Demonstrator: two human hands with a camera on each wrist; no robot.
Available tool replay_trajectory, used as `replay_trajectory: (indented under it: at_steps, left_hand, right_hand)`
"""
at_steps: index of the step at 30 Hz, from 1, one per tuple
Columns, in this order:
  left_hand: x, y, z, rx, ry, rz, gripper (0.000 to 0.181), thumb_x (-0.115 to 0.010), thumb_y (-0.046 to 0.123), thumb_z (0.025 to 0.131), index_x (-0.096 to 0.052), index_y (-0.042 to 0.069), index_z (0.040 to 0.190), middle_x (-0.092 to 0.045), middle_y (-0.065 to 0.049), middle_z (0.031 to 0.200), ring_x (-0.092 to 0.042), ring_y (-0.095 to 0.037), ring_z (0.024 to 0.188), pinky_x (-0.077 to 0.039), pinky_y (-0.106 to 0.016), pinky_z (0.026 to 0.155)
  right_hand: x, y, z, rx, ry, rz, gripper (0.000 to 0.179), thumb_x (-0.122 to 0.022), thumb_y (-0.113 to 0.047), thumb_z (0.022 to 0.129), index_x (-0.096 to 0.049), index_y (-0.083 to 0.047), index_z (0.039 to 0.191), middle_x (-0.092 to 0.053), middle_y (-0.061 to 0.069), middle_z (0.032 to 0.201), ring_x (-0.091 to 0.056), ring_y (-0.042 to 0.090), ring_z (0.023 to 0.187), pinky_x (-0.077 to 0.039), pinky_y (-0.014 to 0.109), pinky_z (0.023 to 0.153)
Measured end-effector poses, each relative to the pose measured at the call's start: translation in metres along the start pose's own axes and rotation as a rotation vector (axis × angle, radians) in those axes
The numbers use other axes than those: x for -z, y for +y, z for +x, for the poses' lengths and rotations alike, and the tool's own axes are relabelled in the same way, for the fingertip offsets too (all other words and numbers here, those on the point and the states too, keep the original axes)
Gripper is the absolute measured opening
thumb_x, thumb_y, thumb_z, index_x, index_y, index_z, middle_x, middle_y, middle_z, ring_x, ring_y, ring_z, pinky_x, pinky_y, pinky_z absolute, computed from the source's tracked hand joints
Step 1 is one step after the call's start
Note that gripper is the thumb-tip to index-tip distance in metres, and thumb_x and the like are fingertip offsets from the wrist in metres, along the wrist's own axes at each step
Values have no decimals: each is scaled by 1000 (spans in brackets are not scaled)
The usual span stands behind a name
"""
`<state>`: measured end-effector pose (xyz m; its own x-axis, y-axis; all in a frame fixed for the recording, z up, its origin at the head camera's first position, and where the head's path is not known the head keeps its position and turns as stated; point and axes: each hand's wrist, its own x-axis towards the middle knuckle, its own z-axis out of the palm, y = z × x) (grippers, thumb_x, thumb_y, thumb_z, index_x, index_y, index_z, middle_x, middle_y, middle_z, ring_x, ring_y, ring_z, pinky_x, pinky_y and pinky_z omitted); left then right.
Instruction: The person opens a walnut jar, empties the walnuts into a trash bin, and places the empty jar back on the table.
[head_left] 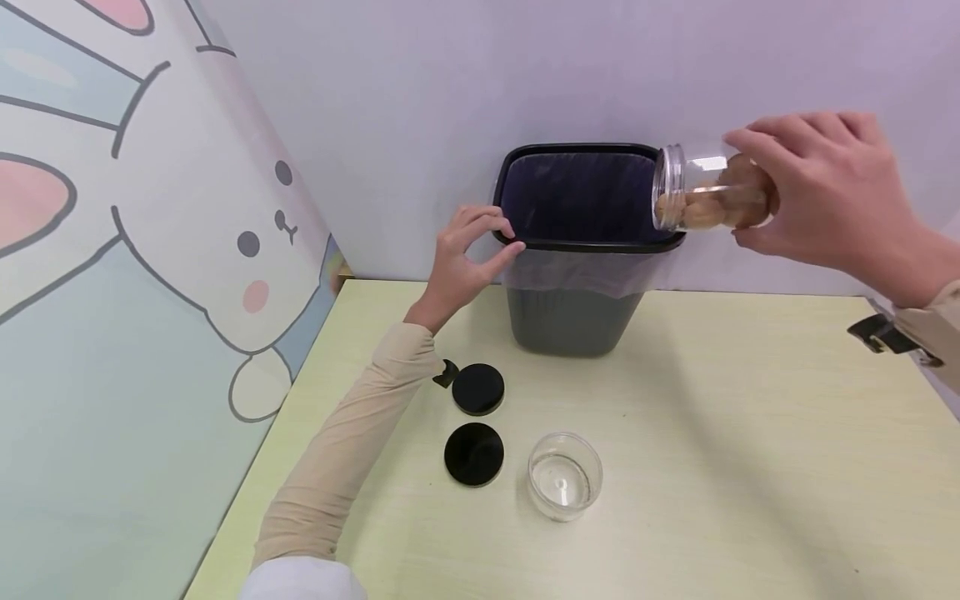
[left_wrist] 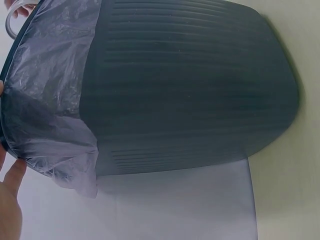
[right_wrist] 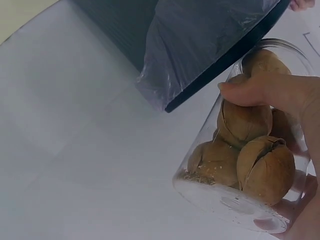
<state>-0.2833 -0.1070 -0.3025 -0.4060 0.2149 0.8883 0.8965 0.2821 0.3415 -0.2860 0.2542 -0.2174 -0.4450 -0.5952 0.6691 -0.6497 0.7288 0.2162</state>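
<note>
My right hand (head_left: 832, 187) grips a clear plastic jar (right_wrist: 200, 167) from the side, thumb across its wall. Several brown, cracked nuts that look like walnuts (right_wrist: 265, 170) lie inside it. The jar is tipped on its side, its open mouth at the right rim of a dark grey trash bin (head_left: 573, 321). A translucent liner bag (left_wrist: 55, 60) folds over the bin's black rim. At the bin's front left corner, my left hand (head_left: 468, 250) pinches the rim between thumb and fingers.
Two round black lids (head_left: 478, 389) lie on the pale wooden table (head_left: 720, 467) in front of the bin. To their right stands an open clear container (head_left: 565, 477). A white wall (head_left: 390, 117) rises behind the bin, and a rabbit-painted wall (head_left: 172, 225) borders the left.
</note>
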Motion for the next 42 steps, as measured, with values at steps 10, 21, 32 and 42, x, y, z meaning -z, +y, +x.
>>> replay_trajectory:
  at_steps: [10,21,32,42]
  left_hand:
    - [0,1,1,-15,-1,7,16,-75,-10,72,-63,-6,82,-60,-22,92,-51,-35,94,-42,-34,89]
    - [0,-1,-1,2,1,1,15,-75,-8,73,-64,-6,83,-61,-21,93,-51,-34,96,-42,-34,90]
    - [-1,-1,-1,-10,3,7,16,-76,-9,72,-64,-6,83,-61,-22,92,-51,-35,95,-42,-34,89]
    - [-3,0,-1,-12,2,3,16,-75,-9,72,-64,-6,83,-60,-21,93,-51,-35,95,-42,-35,89]
  right_hand:
    - [1,-4,3,13,-9,-41,78,-66,-21,48,-57,-6,124,-59,21,113,-49,45,98,-34,58,83]
    - [-1,-4,6,51,-15,-37,84,-70,-14,43,-54,-6,125,-56,23,117,-46,46,104,-30,58,84]
    - [-1,-2,9,135,13,-85,74,-62,-19,53,-54,-4,125,-57,24,114,-48,47,100,-33,60,81]
    - [1,0,13,181,-1,-139,79,-70,-12,47,-51,-3,123,-56,26,112,-48,48,99,-33,60,77]
